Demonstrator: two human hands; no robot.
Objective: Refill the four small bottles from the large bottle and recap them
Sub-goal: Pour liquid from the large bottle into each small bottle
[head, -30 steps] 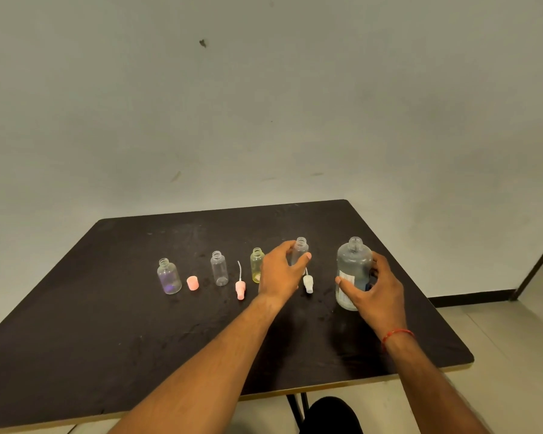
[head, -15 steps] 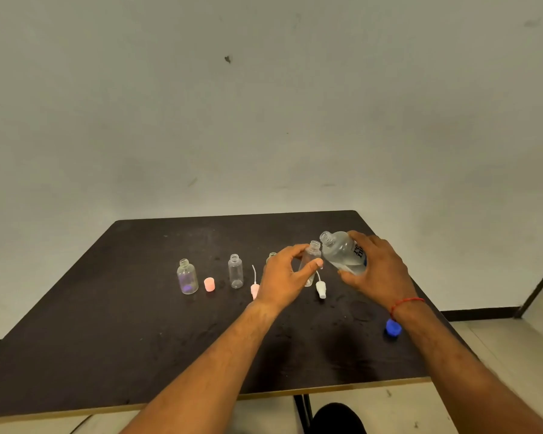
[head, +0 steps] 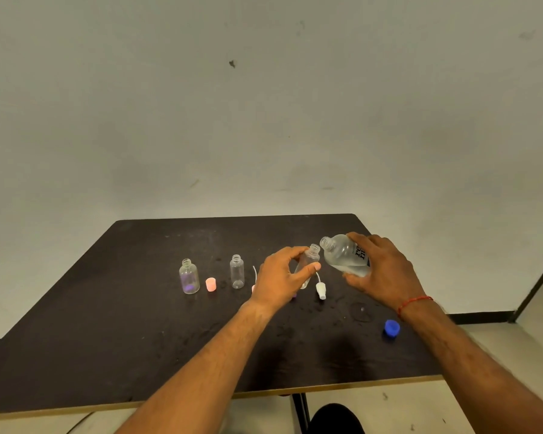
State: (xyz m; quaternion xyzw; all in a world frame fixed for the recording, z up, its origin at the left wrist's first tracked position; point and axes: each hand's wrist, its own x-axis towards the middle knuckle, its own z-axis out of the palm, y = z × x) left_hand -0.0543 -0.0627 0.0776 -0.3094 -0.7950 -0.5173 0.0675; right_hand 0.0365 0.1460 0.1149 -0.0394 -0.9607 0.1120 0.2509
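Currently, two hands hold uncapped bottles over a dark table (head: 107, 339).
The right hand (head: 386, 274) curls its fingers round the tilted, clear large bottle (head: 345, 258), its mouth just beside the small bottle (head: 308, 264), which the left hand (head: 279, 280) pinches. Three small bottles show, including a purple-tinted bottle (head: 189, 277) and a clear bottle (head: 237, 272); three loose caps: pink cap (head: 211, 284), white cap (head: 321, 289), blue cap (head: 391, 327).

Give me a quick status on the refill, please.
Left hand grips small bottle. Right hand holds large bottle tilted toward its mouth. Nothing between them.
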